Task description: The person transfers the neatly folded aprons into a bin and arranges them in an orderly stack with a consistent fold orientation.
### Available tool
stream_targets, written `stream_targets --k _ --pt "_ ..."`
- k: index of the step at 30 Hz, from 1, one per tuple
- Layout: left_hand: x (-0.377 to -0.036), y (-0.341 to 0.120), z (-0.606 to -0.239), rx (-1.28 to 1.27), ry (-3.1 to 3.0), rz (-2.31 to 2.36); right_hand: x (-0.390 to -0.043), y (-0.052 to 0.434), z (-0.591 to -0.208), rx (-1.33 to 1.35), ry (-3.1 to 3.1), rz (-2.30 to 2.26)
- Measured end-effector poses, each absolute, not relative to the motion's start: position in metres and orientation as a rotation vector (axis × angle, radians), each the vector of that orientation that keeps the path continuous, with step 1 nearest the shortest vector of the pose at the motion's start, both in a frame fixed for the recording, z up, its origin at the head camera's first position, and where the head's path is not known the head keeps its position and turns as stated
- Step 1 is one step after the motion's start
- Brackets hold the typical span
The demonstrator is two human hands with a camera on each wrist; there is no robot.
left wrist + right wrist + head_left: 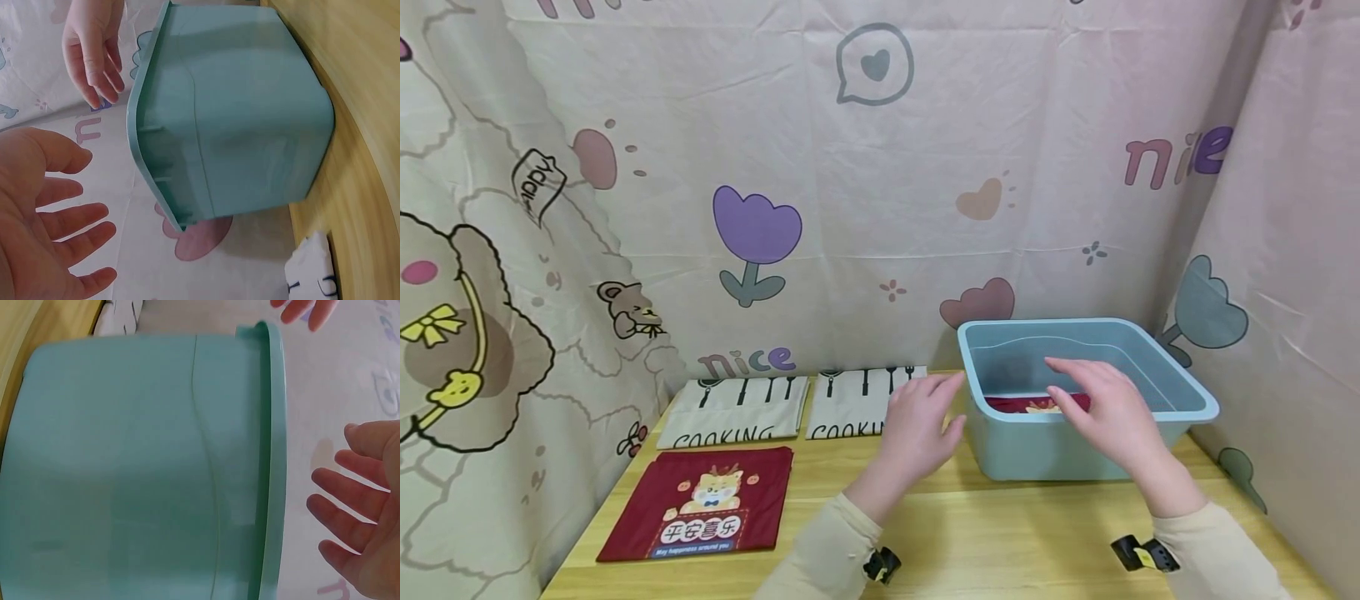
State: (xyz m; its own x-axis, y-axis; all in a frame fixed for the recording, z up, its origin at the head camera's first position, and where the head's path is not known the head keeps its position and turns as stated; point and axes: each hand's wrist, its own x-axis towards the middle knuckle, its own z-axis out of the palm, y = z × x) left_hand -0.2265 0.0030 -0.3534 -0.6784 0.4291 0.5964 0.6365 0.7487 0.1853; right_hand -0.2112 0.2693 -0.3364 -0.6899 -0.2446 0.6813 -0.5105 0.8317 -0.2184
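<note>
A blue-green plastic tub (pixel 1060 450) stands at the right of the table, with a folded dark red cloth item (pixel 1011 404) partly visible inside. My right hand (pixel 1108 412) hovers over the tub's near rim, fingers spread and holding nothing. Left of the tub, my left hand (pixel 919 425) is raised with relaxed fingers, also holding nothing. Behind it lies a folded white cloth item (pixel 850 404) printed with utensils and "COOKIN", partly covered by that hand. In the left wrist view, the left hand (pixel 50 219) is apart from the tub wall (pixel 244 112).
Another folded white "COOKING" cloth item (pixel 733 412) lies at the back left. In front of it is a flat dark red cloth item (pixel 752 483) with a cartoon animal. A printed curtain (pixel 865 183) hangs behind and beside the wooden table (pixel 970 542).
</note>
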Motion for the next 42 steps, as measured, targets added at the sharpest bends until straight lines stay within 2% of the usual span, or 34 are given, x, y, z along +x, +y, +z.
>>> stream_targets --k 28,42 --pt "-0.233 -0.054 -0.381 -0.689 -2.388 -0.512 -0.218 0.201 -0.360 0.832 -2.150 0.597" --pt "-0.233 -0.083 -0.398 -0.633 -2.443 -0.507 -0.210 0.172 -0.371 0.922 -2.110 0.600"
